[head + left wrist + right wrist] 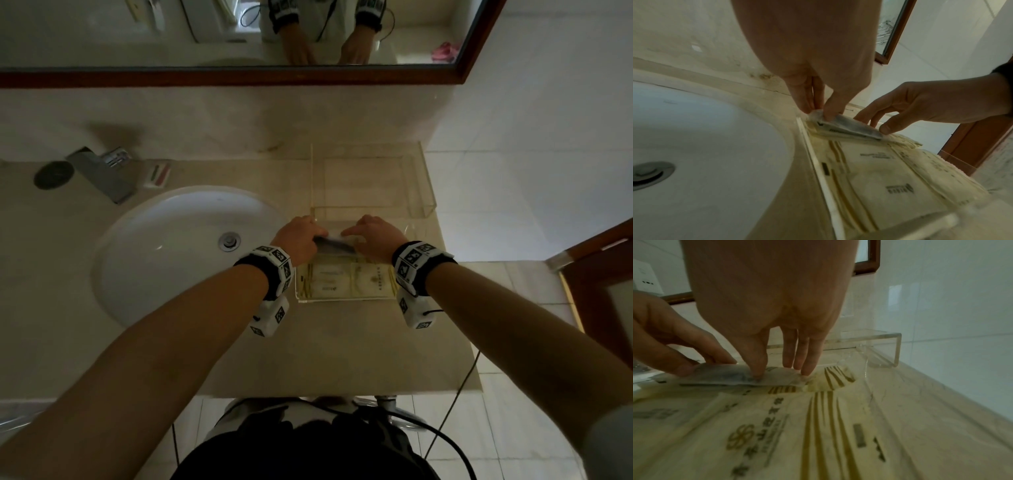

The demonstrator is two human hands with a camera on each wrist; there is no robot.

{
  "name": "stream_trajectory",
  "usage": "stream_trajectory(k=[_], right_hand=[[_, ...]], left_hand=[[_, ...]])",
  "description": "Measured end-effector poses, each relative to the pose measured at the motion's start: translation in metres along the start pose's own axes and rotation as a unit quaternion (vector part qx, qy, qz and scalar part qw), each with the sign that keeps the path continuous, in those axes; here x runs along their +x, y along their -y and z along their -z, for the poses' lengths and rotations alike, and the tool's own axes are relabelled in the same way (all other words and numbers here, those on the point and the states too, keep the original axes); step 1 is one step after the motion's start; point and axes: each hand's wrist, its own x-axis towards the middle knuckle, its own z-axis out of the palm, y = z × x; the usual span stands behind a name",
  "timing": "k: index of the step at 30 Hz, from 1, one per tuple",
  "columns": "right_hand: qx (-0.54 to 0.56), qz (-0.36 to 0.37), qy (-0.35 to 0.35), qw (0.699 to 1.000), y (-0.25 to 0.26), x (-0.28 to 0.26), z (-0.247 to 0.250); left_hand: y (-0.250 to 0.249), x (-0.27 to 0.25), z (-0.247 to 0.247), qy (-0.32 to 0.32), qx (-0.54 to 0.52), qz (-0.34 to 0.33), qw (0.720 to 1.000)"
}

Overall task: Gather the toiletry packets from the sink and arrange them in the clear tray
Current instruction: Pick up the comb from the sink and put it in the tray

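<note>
A grey-white toiletry packet [334, 245] hangs low over the far end of the clear tray [342, 301], held at both ends. My left hand [317, 236] pinches its left end between thumb and fingers [807, 104]. My right hand [346, 233] pinches the right end, thumb in front and fingertips [805, 369] behind. In the tray lie flat cream packets [334, 279] with gold stripes, side by side, and the grey packet [851, 126] lies tilted just above them. The white sink [154, 240] to the left shows no packets in its basin.
A taller clear acrylic stand [376, 178] sits behind the tray against the wall. A chrome faucet [102, 174] and a small wrapped item [157, 173] are behind the sink. The counter ends just right of the tray, near a wooden door frame [596, 260].
</note>
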Motion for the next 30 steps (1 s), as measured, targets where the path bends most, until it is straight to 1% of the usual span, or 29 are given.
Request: stream_trajectory(k=[4,6,8,12,14,19,23,30], right_hand=[[-0.029,0.018,0.024,0.999,-0.001,-0.001,0.004],[-0.035,0.026,0.02,0.999,-0.002,0.0,0.005],[-0.036,0.025,0.002,0.999,-0.001,0.0,0.006],[-0.036,0.028,-0.043,0.998,0.002,0.002,0.004],[-0.027,0.032,-0.046,0.998,0.002,0.003,0.004],[-0.005,0.018,-0.04,0.999,0.002,0.007,0.002],[0.002,0.002,-0.018,1.0,0.004,0.012,0.0],[0.009,-0.019,0.005,1.0,0.005,0.02,0.003]], left_hand=[[0.008,0.0,0.001,0.033,0.008,-0.019,0.999],[0.013,0.002,0.003,0.036,0.014,-0.028,0.999],[0.013,0.003,0.003,0.021,0.011,-0.03,0.999],[0.013,0.005,0.0,-0.03,0.014,-0.033,0.999],[0.016,0.004,-0.002,-0.033,0.02,-0.032,0.999],[0.02,0.001,-0.002,-0.006,0.008,-0.027,1.0],[0.018,0.004,0.002,0.018,-0.007,-0.016,1.0],[0.013,0.009,0.003,0.033,-0.009,0.0,0.999]])
